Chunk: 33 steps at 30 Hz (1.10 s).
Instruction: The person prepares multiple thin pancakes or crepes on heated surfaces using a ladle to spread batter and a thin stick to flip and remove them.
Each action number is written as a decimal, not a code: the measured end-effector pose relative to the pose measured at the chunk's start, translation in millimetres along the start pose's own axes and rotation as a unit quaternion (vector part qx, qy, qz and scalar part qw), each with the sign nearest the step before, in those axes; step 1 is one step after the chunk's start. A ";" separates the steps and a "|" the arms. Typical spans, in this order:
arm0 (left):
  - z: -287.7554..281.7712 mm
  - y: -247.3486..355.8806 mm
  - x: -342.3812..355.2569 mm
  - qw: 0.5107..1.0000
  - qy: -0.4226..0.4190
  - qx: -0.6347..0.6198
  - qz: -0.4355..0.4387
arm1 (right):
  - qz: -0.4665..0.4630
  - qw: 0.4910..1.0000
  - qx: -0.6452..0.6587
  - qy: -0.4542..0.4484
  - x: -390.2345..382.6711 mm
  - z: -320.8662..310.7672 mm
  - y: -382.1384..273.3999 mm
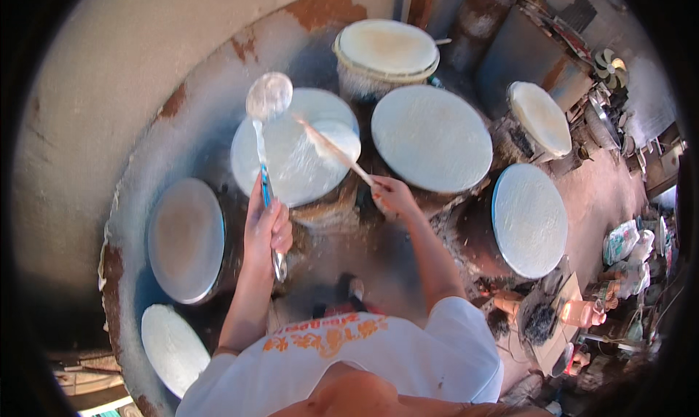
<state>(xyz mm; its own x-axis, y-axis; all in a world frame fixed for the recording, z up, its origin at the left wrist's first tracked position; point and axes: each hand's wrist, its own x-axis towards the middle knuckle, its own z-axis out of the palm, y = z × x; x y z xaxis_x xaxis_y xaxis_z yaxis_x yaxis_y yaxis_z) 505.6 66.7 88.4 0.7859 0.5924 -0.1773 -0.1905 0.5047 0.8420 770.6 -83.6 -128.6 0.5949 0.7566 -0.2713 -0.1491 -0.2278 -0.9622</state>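
Note:
My left hand (268, 229) is closed around the handle of a metal ladle (269, 94), whose white-smeared bowl is raised toward the far edge of a round griddle (280, 169) coated in pale, wet-looking batter. My right hand (392, 197) grips a long, flat wooden stick (336, 151), angled up-left over the same griddle. The stick's far part lies over a whiter, rounded patch of batter (338, 137) on the griddle's right side; whether it touches the surface I cannot tell. To the right is another coated round griddle (431, 139).
Several other round griddles surround me: far (386, 47), far right (539, 118), right (529, 220), left (186, 239) and lower left (175, 348). A curved rusty wall (95, 104) rises at left. Bags (621, 242), a fan (609, 68) and cardboard (557, 300) clutter the right.

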 end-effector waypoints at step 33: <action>-43.6 -34.4 103.3 0.921 0.103 -0.321 -0.195 | 0.050 0.991 0.005 0.125 -60.2 121.0 0.1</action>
<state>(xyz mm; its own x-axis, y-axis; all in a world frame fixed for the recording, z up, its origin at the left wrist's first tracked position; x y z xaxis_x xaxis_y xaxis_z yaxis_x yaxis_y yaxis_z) 567.6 137.9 18.9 0.7529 0.3598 -0.5510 -0.2770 0.9328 0.2306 639.2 -54.9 -115.1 0.7536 0.5544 -0.3533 -0.2250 -0.2874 -0.9310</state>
